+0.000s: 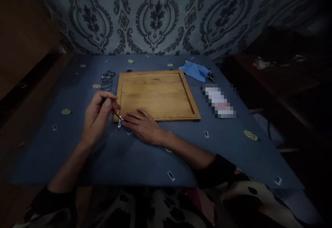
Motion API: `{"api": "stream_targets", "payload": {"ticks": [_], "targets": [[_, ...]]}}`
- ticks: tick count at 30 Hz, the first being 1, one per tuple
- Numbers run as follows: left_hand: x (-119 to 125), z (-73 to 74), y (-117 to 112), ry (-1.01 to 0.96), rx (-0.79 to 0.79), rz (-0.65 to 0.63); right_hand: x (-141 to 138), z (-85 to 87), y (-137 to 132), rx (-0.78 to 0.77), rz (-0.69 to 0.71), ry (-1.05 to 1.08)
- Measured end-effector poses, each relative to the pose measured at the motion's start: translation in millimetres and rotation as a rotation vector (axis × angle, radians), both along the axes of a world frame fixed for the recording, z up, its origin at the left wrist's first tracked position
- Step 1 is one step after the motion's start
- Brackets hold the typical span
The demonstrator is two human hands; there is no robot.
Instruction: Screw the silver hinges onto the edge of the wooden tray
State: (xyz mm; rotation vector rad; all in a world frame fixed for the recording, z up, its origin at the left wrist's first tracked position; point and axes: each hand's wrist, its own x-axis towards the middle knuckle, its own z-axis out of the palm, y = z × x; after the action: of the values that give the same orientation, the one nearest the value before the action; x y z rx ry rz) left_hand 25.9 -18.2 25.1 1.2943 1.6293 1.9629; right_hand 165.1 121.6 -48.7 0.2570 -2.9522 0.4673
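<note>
A wooden panel [155,93] with a raised border lies flat on the table. My left hand [97,117] is closed round a thin, dark-shafted screwdriver [118,116], its handle mostly hidden in the fingers. The tip meets a small shiny metal fitting [119,122] at the panel's near left corner. My right hand [144,127] lies with its fingers stretched over the panel's near edge. Its fingertips rest close beside the fitting; whether they touch it I cannot tell. A row of small dark holes runs along the near edge.
Several metal hook-like fittings [106,80] lie left of the panel. Behind its far right corner is a blue cloth [195,71] with a dark object at its end. A blurred-out item [219,101] lies to the right. A blue patterned cover [64,145] spreads over the table.
</note>
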Motion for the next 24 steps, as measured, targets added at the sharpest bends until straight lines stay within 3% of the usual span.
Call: {"api": "stream_targets", "payload": {"ticks": [8,24], "targets": [[14,6.8,16,-0.104,0.033,-0.003,-1,0.4,0,0.015,0.001,0.02],[8,16.1,28,-0.158,-0.015,-0.094,0,0.2,1,0.017,0.016,0.012]]}}
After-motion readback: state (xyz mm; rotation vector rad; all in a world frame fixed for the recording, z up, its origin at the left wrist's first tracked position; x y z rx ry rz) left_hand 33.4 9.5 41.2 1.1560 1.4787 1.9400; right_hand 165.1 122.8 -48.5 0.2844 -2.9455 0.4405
